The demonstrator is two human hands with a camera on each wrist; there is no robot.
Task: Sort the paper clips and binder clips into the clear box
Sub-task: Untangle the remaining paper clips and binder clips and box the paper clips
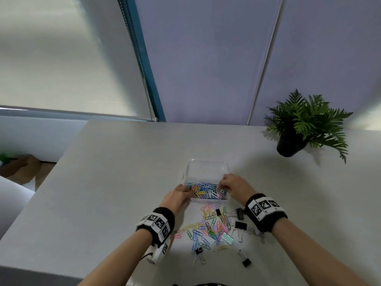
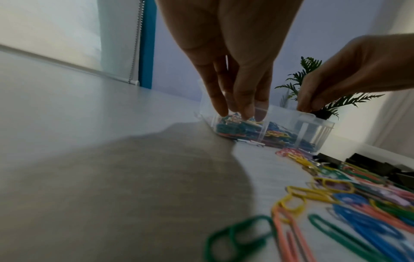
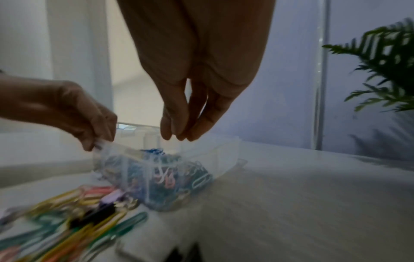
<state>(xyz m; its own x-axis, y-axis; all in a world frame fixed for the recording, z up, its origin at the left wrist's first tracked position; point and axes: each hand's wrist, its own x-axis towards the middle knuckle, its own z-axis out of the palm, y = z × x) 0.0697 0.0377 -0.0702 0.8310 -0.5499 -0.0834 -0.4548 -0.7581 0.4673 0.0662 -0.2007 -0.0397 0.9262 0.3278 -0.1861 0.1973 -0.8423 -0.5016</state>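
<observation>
The clear box (image 1: 208,164) stands mid-table; its near compartment is full of coloured paper clips (image 1: 206,191) and its far compartment looks bare. My left hand (image 1: 186,191) grips the box's near left corner, fingers curled over the rim (image 3: 96,143). My right hand (image 1: 221,185) pinches the right rim, fingertips together (image 3: 177,136). Loose paper clips (image 1: 208,226) lie in a heap in front of the box. Black binder clips (image 1: 240,225) and a mint-green binder clip (image 1: 227,238) lie among and beside them. The box is blurred in the right wrist view.
A potted fern (image 1: 305,124) stands at the table's back right. The grey table (image 1: 103,182) stretches bare to the left, with its left edge dropping to the floor. A wall and a window blind lie behind the table's far edge.
</observation>
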